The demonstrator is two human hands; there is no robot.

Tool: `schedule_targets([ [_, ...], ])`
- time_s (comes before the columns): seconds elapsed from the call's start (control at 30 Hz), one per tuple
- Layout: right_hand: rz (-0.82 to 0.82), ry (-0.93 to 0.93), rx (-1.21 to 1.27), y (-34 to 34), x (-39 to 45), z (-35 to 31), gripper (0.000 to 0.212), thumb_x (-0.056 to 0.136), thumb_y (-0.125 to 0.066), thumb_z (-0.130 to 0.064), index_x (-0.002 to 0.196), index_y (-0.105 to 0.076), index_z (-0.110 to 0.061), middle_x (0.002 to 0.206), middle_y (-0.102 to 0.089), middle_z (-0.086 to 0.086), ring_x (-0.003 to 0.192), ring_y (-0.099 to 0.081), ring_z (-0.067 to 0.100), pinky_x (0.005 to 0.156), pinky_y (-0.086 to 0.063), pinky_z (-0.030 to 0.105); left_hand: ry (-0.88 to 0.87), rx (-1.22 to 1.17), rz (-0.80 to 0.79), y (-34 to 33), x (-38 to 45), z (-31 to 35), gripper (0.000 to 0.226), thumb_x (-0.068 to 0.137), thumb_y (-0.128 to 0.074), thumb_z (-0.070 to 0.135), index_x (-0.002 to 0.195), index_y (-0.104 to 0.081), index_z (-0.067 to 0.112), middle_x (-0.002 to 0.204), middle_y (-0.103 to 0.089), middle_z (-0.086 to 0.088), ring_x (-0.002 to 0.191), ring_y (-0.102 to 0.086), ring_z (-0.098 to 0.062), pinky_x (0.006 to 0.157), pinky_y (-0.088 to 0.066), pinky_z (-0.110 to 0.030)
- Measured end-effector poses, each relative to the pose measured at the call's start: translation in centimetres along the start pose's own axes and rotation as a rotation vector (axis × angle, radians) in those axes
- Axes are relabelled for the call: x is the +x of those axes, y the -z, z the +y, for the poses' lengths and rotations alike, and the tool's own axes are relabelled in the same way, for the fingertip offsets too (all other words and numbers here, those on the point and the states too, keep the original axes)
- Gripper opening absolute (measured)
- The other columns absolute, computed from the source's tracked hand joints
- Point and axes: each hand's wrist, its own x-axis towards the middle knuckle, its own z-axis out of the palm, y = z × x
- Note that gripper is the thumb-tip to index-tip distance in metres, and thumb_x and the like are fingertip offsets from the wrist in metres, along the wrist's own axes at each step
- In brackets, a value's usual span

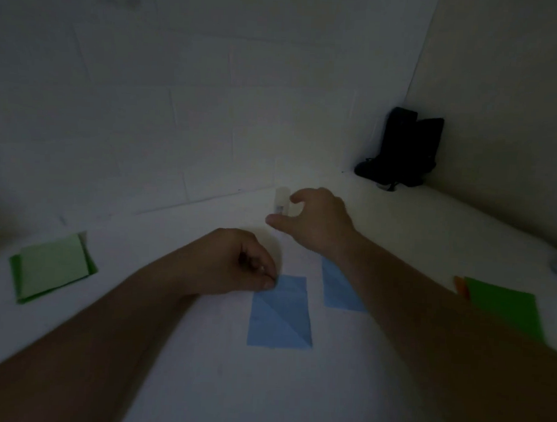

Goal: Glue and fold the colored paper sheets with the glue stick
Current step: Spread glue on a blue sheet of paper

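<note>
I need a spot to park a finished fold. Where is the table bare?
Bare: the near strip below the blue sheet, and the stretch between the light green stack and the left hand. Crowded: the middle, around the glue stick, right hand and second blue sheet.

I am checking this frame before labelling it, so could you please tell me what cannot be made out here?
Head view only:
- Right hand at the glue stick: dim and blurred, so contact is unclear.
- Farther blue sheet: partly hidden under the right forearm.
- Left hand: fingertips on the near blue sheet, grip unclear.
- Orange paper: mostly under the green sheet.
</note>
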Motion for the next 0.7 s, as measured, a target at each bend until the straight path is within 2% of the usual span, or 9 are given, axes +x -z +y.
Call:
schedule_targets([
  [0.1,-0.003,-0.053,-0.025,-1.5,1.0,-0.9,0.056,0.071,-0.066,-0.069,0.104,-0.072,-0.024,0.104,-0.068,0.003,0.103,-0.061,0.031,0.087,-0.055,0.041,-0.01,0.0,-0.004,-0.2,0.2,0.1,0.011,0.08,-0.086,0.035,0.089,-0.08,0.039,0.088,-0.072,0.01,0.087,-0.067,-0.01,0.082,-0.055,-0.033],
  [0.2,0.094,0.043,0.075,-1.6,0.5,-0.9,0.034,0.083,-0.057,-0.06,0.081,-0.059,-0.025,0.089,-0.063,0.005,0.09,-0.061,0.03,0.077,-0.051,0.038,-0.044,0.025,0.018,-0.6,0.3,0.3,0.01,0.08,-0.084,0.044,0.088,-0.079,0.04,0.082,-0.07,0.011,0.083,-0.065,-0.009,0.078,-0.053,-0.031],
  [0.27,0.086,0.101,0.284,-0.2,-0.6,-0.9,0.03,0.095,-0.058,-0.048,0.088,-0.057,-0.019,0.084,-0.064,0.005,0.079,-0.062,0.023,0.069,-0.048,0.035,-0.057,0.088,0.041,-1.1,0.3,0.5,0.012,0.079,-0.08,0.053,0.088,-0.076,0.046,0.081,-0.069,0.017,0.087,-0.062,-0.004,0.081,-0.049,-0.027],
  [0.33,-0.041,0.138,0.488,1.6,-1.9,-0.8,0.024,0.101,-0.057,-0.039,0.099,-0.057,-0.016,0.082,-0.068,0.006,0.072,-0.066,0.018,0.066,-0.052,0.035,-0.048,0.122,0.051,-1.5,0.4,0.8,0.02,0.076,-0.072,0.065,0.089,-0.074,0.051,0.082,-0.067,0.02,0.089,-0.06,0.0,0.084,-0.048,-0.028],
  [0.4,-0.134,0.135,0.561,2.6,-3.1,-0.6,0.019,0.104,-0.052,-0.037,0.102,-0.056,-0.019,0.074,-0.063,0.007,0.063,-0.064,0.02,0.056,-0.054,0.031,-0.024,0.104,0.035,-1.5,0.5,0.9,0.028,0.073,-0.067,0.072,0.091,-0.074,0.051,0.083,-0.068,0.019,0.088,-0.061,0.0,0.084,-0.051,-0.032],
  [0.5,-0.082,0.016,0.744,2.3,-4.2,-0.1,0.014,0.103,-0.056,-0.032,0.111,-0.051,-0.023,0.064,-0.053,0.001,0.053,-0.049,0.014,0.043,-0.039,0.024,-0.002,-0.026,-0.038,-0.8,0.3,0.7,0.019,0.077,-0.082,0.053,0.093,-0.08,0.043,0.091,-0.073,0.014,0.089,-0.069,-0.006,0.086,-0.056,-0.038],
  [0.53,-0.055,-0.042,0.836,2.2,-4.3,0.1,0.015,0.101,-0.059,-0.026,0.109,-0.048,-0.022,0.062,-0.051,0.0,0.053,-0.046,0.013,0.042,-0.035,0.023,0.01,-0.064,-0.053,-0.5,0.1,0.6,0.021,0.075,-0.085,0.049,0.094,-0.081,0.04,0.093,-0.074,0.012,0.091,-0.07,-0.007,0.088,-0.057,-0.039],
  [0.6,-0.024,-0.099,0.957,2.4,-4.6,0.5,0.017,0.096,-0.058,-0.011,0.099,-0.044,-0.021,0.061,-0.048,-0.001,0.052,-0.043,0.012,0.04,-0.03,0.022,0.03,-0.055,-0.052,0.2,-0.2,0.5,0.027,0.07,-0.084,0.053,0.09,-0.08,0.036,0.092,-0.075,0.01,0.09,-0.071,-0.008,0.086,-0.058,-0.037],
  [0.7,0.016,-0.048,1.032,3.1,-5.0,1.0,0.019,0.093,-0.059,-0.004,0.091,-0.049,-0.02,0.06,-0.046,0.002,0.048,-0.036,0.012,0.041,-0.027,0.021,0.074,0.036,-0.039,0.7,-0.4,0.2,0.028,0.067,-0.083,0.062,0.081,-0.075,0.039,0.086,-0.071,0.01,0.084,-0.067,-0.008,0.081,-0.056,-0.034],
])
